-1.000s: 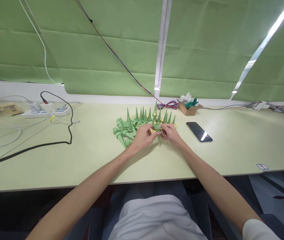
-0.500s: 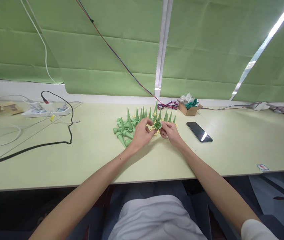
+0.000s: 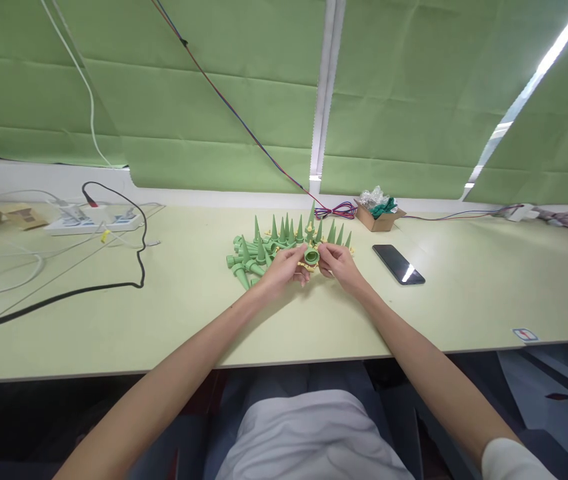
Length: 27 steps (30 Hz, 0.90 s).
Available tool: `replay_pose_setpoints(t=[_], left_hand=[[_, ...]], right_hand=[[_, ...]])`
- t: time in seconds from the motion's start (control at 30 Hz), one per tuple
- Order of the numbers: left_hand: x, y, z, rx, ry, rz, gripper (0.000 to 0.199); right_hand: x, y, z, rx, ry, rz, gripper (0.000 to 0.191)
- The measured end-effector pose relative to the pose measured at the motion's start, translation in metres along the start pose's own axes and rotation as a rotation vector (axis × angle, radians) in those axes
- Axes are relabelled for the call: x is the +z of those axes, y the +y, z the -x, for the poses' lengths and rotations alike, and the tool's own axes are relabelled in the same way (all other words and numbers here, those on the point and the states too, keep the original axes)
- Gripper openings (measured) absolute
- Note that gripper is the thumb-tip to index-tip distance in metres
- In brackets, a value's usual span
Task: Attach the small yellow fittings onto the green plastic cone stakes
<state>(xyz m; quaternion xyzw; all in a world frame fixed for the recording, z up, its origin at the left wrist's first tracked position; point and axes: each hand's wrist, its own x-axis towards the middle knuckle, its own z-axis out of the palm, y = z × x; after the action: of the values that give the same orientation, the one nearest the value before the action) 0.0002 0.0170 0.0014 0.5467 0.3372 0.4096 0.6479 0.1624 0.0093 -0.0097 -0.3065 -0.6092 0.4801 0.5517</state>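
Observation:
Between my two hands is a green plant watering spike (image 3: 311, 257), its round hollow end turned toward me. My left hand (image 3: 284, 268) is closed at its left side, thumb against the rim, other fingers curled below. On the right, my right hand (image 3: 340, 263) pinches near the rim with thumb and forefinger. Just left of my left hand lies a heap of green spikes (image 3: 250, 263), pointing various ways. Behind both hands, several more spikes (image 3: 283, 230) stand upright with tips up. Small yellow pieces (image 3: 309, 267) show under and around the held spike, partly hidden.
A black phone (image 3: 398, 264) lies to the right of my hands. Farther back is a small cardboard box (image 3: 383, 220) holding clear and green wrapping, beside coiled red-blue wire (image 3: 337, 211). At left, a white power strip (image 3: 95, 223) and a black cable (image 3: 140, 267) spread across the table (image 3: 454, 293).
My left hand has turned, its fingers dropping below the spike and its thumb now on the rim. The spike has shifted slightly left and down. My right hand stays nearly in place.

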Motion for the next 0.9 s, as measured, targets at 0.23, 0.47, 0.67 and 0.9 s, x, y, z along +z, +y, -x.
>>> replay_pose_setpoints(t=[0.23,0.47,0.67,0.9], left_hand=[[-0.004,-0.001,0.001,0.026,-0.046,0.023,0.041],[-0.004,0.0,0.004,0.173,-0.029,-0.202,0.041],[-0.001,0.008,0.012,0.272,-0.005,-0.4,0.038],[0.003,0.014,0.015,0.297,0.04,-0.496,0.039]], right_hand=[[-0.004,0.002,0.0,0.009,-0.049,0.009,0.05],[-0.004,0.001,0.0,0.03,-0.041,0.075,0.053],[-0.005,0.004,0.0,0.017,-0.04,0.127,0.051],[-0.007,0.009,-0.001,-0.015,-0.004,0.221,0.054]])
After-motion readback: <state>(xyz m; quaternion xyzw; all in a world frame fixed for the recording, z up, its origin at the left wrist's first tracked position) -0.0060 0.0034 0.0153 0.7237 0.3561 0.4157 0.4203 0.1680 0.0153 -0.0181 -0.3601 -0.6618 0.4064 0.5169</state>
